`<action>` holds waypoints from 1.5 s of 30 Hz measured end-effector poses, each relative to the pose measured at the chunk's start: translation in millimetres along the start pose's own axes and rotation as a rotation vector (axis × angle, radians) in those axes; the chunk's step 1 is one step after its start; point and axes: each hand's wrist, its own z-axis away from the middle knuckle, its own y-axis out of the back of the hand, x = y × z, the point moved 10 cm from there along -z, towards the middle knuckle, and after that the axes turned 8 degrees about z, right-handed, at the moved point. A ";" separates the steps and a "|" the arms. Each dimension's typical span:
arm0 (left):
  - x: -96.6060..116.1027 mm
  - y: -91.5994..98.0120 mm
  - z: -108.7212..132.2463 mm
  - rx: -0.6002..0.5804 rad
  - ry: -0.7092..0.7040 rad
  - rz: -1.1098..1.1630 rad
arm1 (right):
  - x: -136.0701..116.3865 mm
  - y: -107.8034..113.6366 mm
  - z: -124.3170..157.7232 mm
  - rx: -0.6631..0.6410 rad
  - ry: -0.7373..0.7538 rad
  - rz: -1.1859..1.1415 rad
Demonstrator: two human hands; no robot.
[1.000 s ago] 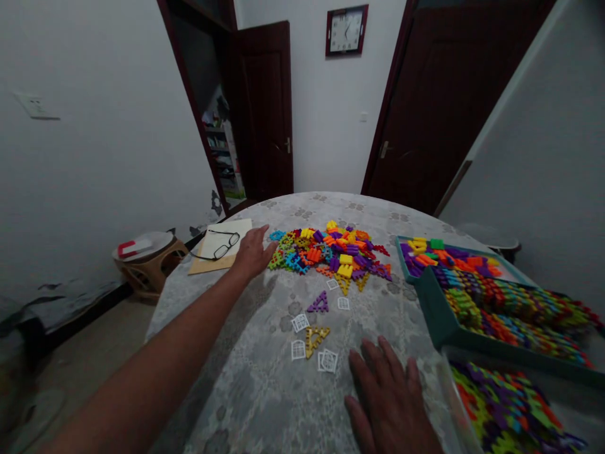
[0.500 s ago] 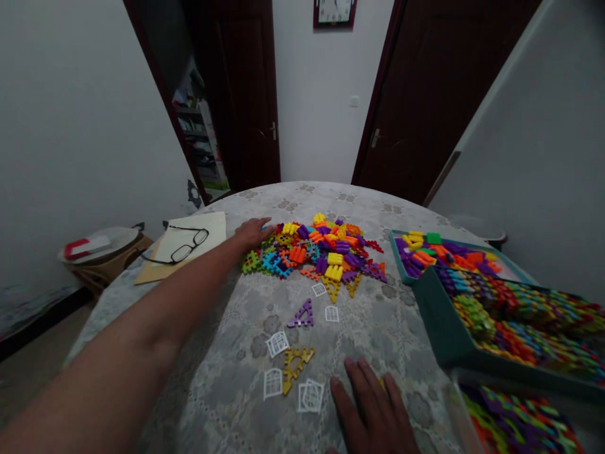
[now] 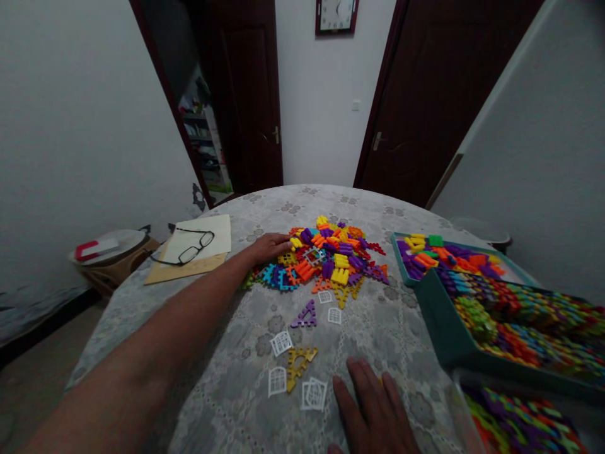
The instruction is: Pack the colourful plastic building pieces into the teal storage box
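My left hand reaches across the table to the left side of a heap of colourful plastic building pieces. Its fingers are stretched out against the edge pieces, and the fingertips touch yellow ones. Close to me, my right hand lies flat on the tablecloth with its fingers apart. A small yellow spot shows between those fingers; I cannot tell what it is. Left of that hand lie a yellow triangular piece and several white window pieces. Farther up is a purple triangular piece.
At the right stand a shallow teal tray of blocks, a deep teal box packed with pieces, and a clear container. Glasses rest on papers at the left. A patterned cloth covers the round table.
My left hand has moved right, pushing the left side of the heap inward and closer together. My right hand has stayed in place. The view has shifted slightly.
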 end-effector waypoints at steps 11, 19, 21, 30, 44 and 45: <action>66.5 -40.0 86.0 0.160 0.070 -0.145 | -11.1 36.9 -18.0 0.035 0.047 -0.001; 110.0 -71.8 123.3 0.209 0.181 -0.210 | -18.3 51.2 -30.4 -0.089 -0.050 -0.109; 118.7 -77.1 134.9 0.220 0.198 -0.221 | -17.3 52.8 -32.4 -0.095 -0.062 -0.149; 151.7 -76.7 173.2 0.206 0.167 -0.157 | -16.8 56.7 -36.3 -0.108 -0.100 -0.211; 123.5 -81.0 358.8 0.409 0.364 -0.338 | -15.9 68.4 -36.2 -0.039 -0.097 -0.208; 124.4 -88.5 361.8 0.390 0.366 -0.357 | -16.0 68.5 -36.1 -0.031 -0.094 -0.209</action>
